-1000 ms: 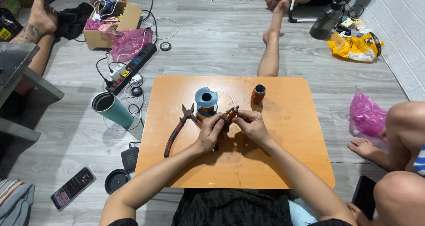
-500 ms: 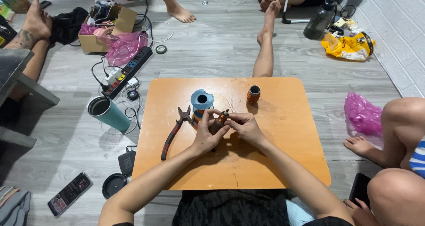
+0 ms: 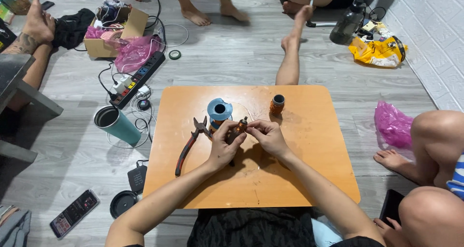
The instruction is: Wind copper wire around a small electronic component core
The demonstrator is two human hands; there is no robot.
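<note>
Teal tumbler [image 3: 116, 124], power strip [image 3: 140, 79], phone [image 3: 74, 213]

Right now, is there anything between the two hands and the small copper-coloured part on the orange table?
No. Both the left hand and the right hand already grip the small copper-coloured part directly, above the orange table. The pliers lie to the left and the blue spool stands behind; neither comes between.

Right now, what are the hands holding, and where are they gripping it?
Both the left hand and right hand pinch a small copper-wound coil, the left lower down, the right near its top.
</note>
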